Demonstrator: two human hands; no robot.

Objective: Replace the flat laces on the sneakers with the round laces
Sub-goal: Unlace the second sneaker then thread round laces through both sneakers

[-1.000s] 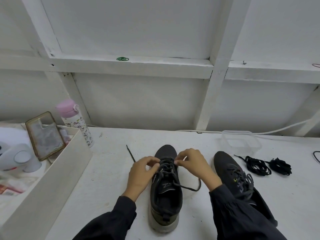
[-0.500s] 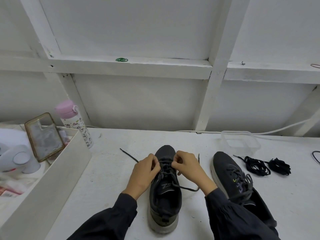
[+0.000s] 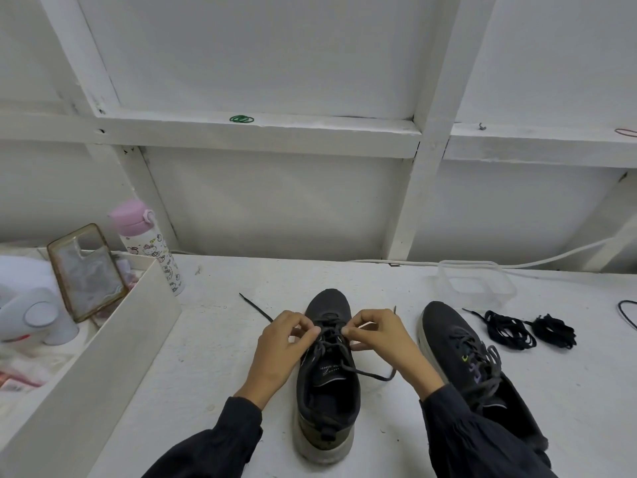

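left hand and right hand both pinch the gray lace on the sneaker; second sneaker and black lace bundles sit off right.

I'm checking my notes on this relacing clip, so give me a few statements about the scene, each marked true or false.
1. The left hand and right hand both pinch a black lace over the middle sneaker. True.
2. Two black lace bundles lie on the table right of the second sneaker. True.
3. The second sneaker has no lace. False: a grey lace is threaded through it.
4. The clear container holds the bundles. False: they lie on the table in front of it.
5. The pink-capped bottle lies on its side. False: it stands upright.
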